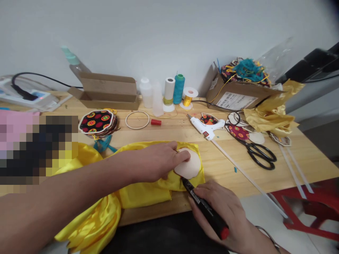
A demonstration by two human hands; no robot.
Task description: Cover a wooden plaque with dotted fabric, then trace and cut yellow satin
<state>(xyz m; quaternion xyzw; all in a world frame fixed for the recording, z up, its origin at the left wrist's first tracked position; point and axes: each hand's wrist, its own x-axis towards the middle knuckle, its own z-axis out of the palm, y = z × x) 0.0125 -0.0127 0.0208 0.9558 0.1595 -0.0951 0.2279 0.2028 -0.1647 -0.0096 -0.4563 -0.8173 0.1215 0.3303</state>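
Note:
A pale, rounded template [192, 168] with a wavy edge lies on bright yellow satin cloth [144, 194] at the table's front edge. My left hand [161, 162] reaches across from the left and presses the template onto the cloth with a fingertip; some of its fingers are hidden beneath. In my right hand [225, 204] is a black marker pen [205, 208] with a red end. The pen slants up to the left, its tip meeting the template's lower edge. A red pen cap [156, 122] lies farther back, beside a thin wooden ring [137, 120].
A white glue gun [205, 125] and black scissors [261, 155] lie to the right. Patterned pieces [97, 121] are stacked at left. Thread spools [179, 90], bottles [146, 93] and cardboard boxes [108, 92] line the wall. A red stool [317, 208] stands at the lower right.

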